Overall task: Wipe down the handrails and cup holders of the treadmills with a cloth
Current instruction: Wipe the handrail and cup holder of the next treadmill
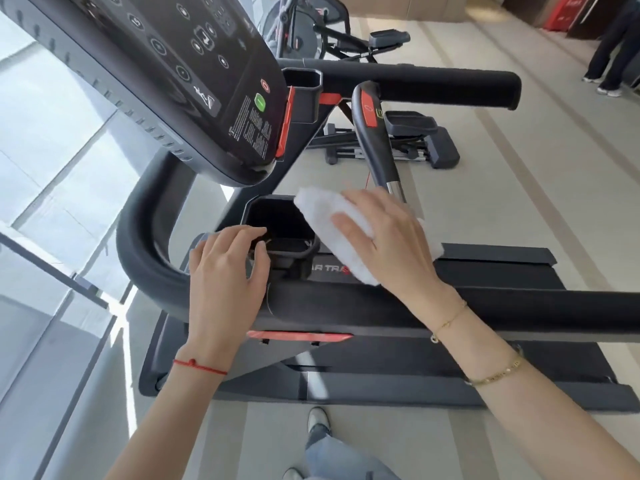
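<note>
Left hand [227,268] rests slack-fingered on cup holder [280,225]; right hand [384,237] grasps cloth [332,220].

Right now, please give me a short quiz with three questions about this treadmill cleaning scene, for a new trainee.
1. True or false: the right hand holds the folded white cloth.
2. What does the left hand touch? A) the near black plastic cup holder B) the black control console C) the long black padded handrail
3. Fill in: the cloth is beside the cup holder, not ___ it.

Key: 1 true; 2 A; 3 inside.
</note>
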Available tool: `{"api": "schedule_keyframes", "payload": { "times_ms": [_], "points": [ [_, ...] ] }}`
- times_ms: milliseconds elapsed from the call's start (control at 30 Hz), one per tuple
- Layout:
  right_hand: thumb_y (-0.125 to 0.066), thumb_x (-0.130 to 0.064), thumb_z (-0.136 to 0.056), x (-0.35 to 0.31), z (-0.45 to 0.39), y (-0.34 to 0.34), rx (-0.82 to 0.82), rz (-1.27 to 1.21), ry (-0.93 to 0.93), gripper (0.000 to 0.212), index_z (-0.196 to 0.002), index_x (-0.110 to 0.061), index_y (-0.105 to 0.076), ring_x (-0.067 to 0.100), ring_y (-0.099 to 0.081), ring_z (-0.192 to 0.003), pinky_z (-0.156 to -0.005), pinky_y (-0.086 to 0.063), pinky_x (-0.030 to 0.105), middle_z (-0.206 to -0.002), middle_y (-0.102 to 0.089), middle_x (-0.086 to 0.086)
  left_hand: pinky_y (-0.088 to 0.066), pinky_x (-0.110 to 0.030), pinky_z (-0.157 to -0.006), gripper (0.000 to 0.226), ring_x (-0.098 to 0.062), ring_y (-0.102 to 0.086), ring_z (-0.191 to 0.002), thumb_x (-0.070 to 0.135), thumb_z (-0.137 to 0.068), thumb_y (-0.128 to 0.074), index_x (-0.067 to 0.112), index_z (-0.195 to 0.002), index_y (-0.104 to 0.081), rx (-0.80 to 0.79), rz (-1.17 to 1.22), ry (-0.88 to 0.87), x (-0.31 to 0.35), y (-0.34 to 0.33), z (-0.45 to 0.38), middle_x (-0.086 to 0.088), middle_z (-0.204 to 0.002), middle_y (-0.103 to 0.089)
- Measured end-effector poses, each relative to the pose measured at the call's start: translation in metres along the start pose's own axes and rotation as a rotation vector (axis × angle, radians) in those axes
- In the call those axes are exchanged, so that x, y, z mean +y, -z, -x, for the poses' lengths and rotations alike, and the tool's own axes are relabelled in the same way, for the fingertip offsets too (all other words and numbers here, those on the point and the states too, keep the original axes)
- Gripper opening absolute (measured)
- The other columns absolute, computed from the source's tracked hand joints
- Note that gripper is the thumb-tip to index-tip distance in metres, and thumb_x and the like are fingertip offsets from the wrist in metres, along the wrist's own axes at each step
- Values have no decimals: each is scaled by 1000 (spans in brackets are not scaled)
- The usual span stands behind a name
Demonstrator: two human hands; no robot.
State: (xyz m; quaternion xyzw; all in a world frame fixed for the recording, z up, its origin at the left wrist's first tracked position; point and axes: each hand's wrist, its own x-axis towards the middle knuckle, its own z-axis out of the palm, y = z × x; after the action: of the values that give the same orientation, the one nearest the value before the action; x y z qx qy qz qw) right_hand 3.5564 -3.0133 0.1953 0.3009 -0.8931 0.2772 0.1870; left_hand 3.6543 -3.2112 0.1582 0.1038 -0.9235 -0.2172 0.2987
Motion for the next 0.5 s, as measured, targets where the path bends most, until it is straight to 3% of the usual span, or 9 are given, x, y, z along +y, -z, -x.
{"api": "schedule_keyframes", "payload": {
  "times_ms": [100, 200, 300, 367, 500],
  "points": [
    [-46, -45, -99, 6, -55, -17, -77, 23, 45, 37, -122, -19, -59, 23, -57, -102, -89, -41, 36, -112, -62, 2, -30, -33, -104, 26, -22, -58, -108, 21, -96, -54, 18, -121, -64, -56, -44, 74, -3, -3, -17, 1, -117, -65],
    [-44, -45, -100, 1, -94, -53, -289, 17, 123, 37, -125, -21, -56, 25, -55, -105, -91, -40, 37, -115, -59, 3, -34, -39, -103, 32, -25, -58, -112, 24, -96, -54, 16, -126, -61, -132, -83, 138, -4, -6, -30, -2, -122, -64],
    [-41, -47, -100, -5, -108, -83, -522, 5, 193, 39, -131, -26, -52, 26, -55, -110, -93, -43, 41, -121, -58, 2, -41, -42, -97, 32, -27, -60, -101, 25, -96, -54, 15, -126, -61, -169, -99, 179, -7, -9, -39, -1, -120, -64],
    [-43, -43, -100, -1, -108, -91, -620, -81, 147, 39, -136, -28, -48, 26, -55, -112, -93, -43, 40, -127, -57, 3, -46, -46, -94, 32, -29, -62, -96, 24, -95, -56, 15, -125, -62, -174, -87, 194, -10, -10, -43, -3, -119, -65],
    [-46, -35, -99, 26, -101, -85, -648, -218, 21, 38, -137, -32, -47, 21, -52, -118, -98, -40, 34, -131, -58, -2, -49, -48, -92, 33, -31, -64, -99, 22, -94, -58, 14, -125, -62, -217, -69, 211, -20, -8, -52, -4, -122, -66]
  ]
}}
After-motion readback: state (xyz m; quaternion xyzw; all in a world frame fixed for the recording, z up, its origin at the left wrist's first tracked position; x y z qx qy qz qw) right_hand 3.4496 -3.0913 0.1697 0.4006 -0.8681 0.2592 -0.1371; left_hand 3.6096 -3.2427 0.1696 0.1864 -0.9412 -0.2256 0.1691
